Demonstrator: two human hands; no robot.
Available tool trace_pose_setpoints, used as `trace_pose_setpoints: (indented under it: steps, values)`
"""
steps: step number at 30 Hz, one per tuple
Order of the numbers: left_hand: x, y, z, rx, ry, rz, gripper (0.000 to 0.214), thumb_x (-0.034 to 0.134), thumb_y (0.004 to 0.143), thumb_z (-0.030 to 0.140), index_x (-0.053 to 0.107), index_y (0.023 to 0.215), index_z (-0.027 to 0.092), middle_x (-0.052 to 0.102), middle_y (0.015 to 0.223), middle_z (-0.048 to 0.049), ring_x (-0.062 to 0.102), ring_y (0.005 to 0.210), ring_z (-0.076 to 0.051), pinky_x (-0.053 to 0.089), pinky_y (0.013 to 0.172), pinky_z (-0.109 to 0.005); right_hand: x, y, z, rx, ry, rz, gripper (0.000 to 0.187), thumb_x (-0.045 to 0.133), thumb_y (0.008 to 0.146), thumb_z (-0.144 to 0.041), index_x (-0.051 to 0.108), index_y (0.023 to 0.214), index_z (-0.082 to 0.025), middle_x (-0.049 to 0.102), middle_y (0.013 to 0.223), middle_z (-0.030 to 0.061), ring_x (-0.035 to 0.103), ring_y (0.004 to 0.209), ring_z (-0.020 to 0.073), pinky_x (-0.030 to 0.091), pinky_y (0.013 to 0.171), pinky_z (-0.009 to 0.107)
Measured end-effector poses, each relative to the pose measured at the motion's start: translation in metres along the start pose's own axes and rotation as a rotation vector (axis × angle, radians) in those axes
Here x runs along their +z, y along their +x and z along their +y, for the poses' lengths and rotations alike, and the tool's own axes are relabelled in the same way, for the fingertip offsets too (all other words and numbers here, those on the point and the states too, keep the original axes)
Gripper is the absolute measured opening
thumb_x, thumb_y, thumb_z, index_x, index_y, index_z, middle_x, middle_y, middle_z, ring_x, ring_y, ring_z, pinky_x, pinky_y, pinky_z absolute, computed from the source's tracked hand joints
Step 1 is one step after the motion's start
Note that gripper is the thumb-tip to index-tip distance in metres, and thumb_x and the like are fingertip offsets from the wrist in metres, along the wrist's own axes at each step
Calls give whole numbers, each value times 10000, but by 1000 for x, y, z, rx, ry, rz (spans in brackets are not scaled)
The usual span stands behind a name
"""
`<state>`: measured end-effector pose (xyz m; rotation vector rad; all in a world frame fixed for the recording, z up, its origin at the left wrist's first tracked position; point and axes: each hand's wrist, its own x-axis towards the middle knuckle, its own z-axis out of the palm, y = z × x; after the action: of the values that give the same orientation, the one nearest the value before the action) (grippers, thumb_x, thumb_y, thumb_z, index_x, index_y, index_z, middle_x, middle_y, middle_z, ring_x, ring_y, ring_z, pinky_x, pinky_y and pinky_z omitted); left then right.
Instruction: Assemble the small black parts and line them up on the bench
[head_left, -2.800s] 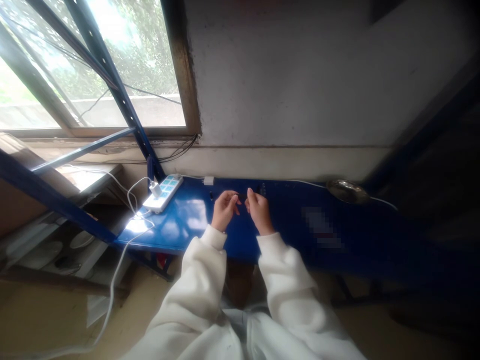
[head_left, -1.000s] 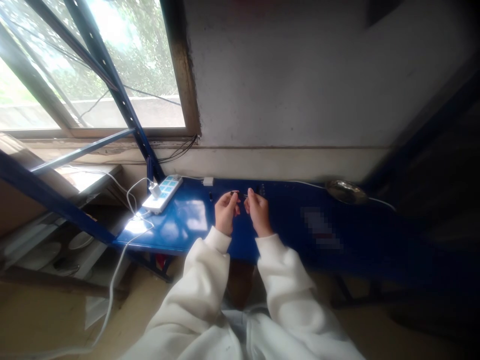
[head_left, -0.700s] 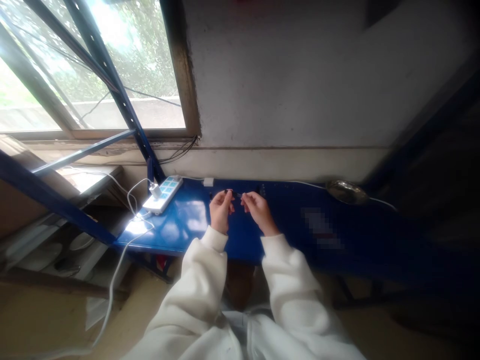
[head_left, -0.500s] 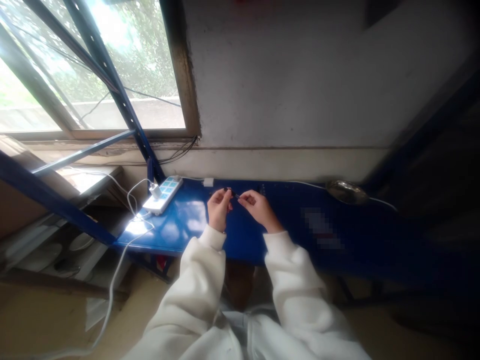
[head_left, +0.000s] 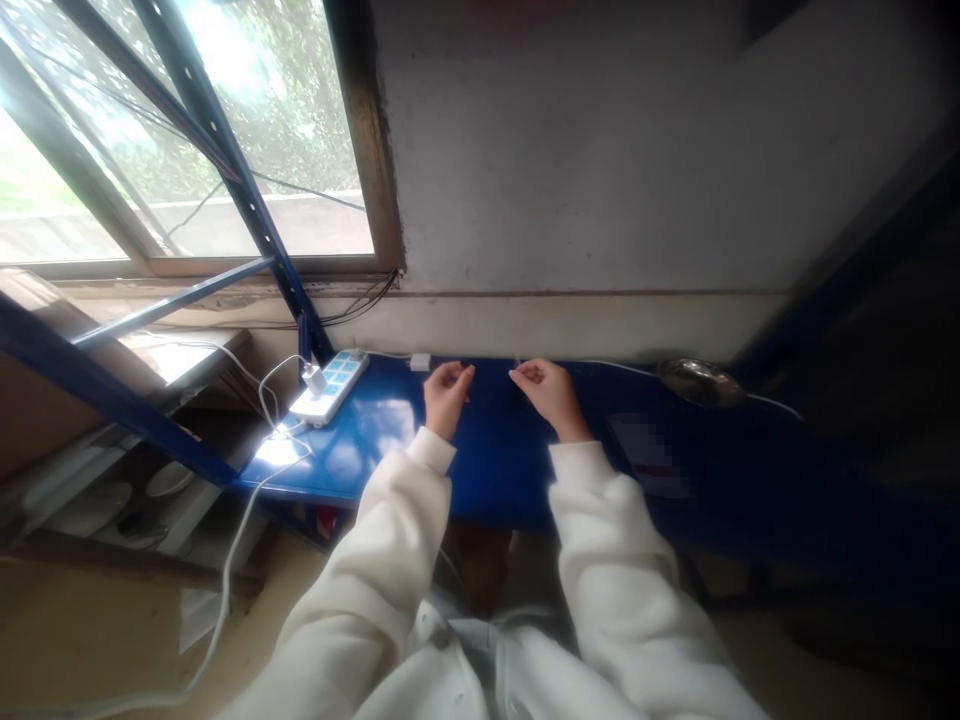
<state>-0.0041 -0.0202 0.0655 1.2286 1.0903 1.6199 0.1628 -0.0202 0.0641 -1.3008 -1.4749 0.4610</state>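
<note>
My left hand (head_left: 448, 398) is held over the blue table (head_left: 495, 470), thumb and fingers pinched together. A tiny dark bit shows at its fingertips, too small to name. To its right, a gap apart, my right hand (head_left: 551, 398) is also closed in a pinch, its fingertips turned toward the left hand. What it holds, if anything, cannot be made out. Near my left hand, at the table's back edge, lies a small white plug adapter (head_left: 421, 362).
A white power strip (head_left: 334, 388) with a plugged-in charger (head_left: 313, 379) lies at the table's left end, a white cable (head_left: 225, 590) trailing to the floor. A shiny metal dish-like object (head_left: 701, 383) stands back right. A pale sheet (head_left: 651, 455) lies right. Blue rack posts (head_left: 247, 200) frame the left.
My hands, close together over a small thin dark object, have moved apart. The right hand went right and a little away from me; the left moved slightly up.
</note>
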Motion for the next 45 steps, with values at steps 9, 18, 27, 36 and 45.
trace_pose_setpoints:
  steps: [9,18,27,36,45]
  values:
    - [45,-3,-69,-12,395,-198,241,690,647,351,644,726,127,606,654,-21,517,563,-92,412,558,-218,-16,-12,66,269,-213,18,145,614,683,-290,611,705,-147,671,665,67,632,647,173,467,649,277]
    - [64,-1,-98,-77,649,-286,216,677,683,333,668,806,156,653,767,-54,571,681,-147,425,654,-266,6,-26,92,305,-433,-56,106,569,733,-257,635,751,-176,682,778,67,628,733,174,438,649,261]
    - [66,5,-113,-2,835,-315,203,635,722,319,682,844,164,658,838,-78,578,779,-191,412,705,-297,17,-20,103,314,-504,-59,157,550,762,-292,647,824,-185,679,816,63,620,771,180,420,654,261]
    - [66,3,-114,29,1052,-345,241,573,773,379,687,865,187,658,917,-79,526,927,-247,332,825,-400,18,-19,102,344,-572,-110,179,540,770,-296,656,846,-183,684,849,75,621,832,198,413,706,278]
    - [52,-7,-100,87,1137,-367,267,538,793,380,642,950,191,620,991,-85,498,961,-250,311,843,-409,7,-22,94,408,-534,-165,281,619,704,-317,629,947,-176,678,903,89,617,877,230,425,749,325]
